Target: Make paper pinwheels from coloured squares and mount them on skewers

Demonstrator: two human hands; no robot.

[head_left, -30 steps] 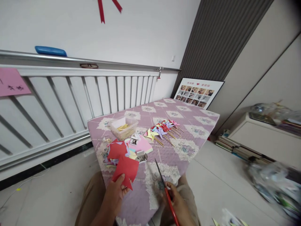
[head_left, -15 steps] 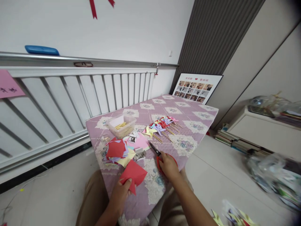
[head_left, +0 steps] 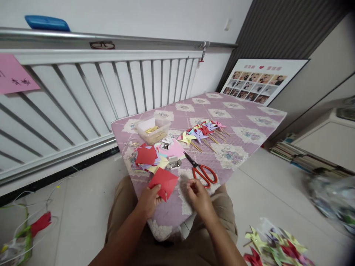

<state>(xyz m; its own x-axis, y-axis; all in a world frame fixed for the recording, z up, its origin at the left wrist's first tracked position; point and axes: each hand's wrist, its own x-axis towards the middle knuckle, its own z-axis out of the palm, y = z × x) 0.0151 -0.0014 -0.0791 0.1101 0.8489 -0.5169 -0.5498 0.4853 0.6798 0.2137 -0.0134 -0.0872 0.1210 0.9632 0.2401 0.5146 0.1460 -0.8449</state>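
My left hand [head_left: 149, 201] pinches a square of red paper [head_left: 165, 181] near the table's front edge; slits show along its lower side. Beside it, my right hand [head_left: 200, 197] is loosely curled, with nothing visible in it and a gap between thumb and fingers. Just beyond that hand, the red-handled scissors [head_left: 203, 171] lie on the flowered tablecloth [head_left: 230, 155], blades toward the wall. A stack of coloured paper squares [head_left: 146, 154], red on top, sits past the left hand. Next to it are a small open box of metal pins [head_left: 174, 163] and a second small box [head_left: 165, 145].
A clear plastic tub [head_left: 152, 129] holds thin wooden sticks. Finished paper pinwheels on sticks [head_left: 203, 133] lie mid-table. More pinwheels [head_left: 277, 245] are on the floor at right. A radiator [head_left: 155, 85] borders the table, and a photo board [head_left: 255, 81] leans at the far end.
The scissors have been let go and now lie on the table. My right hand has moved off them toward the red paper. The view has tilted down.
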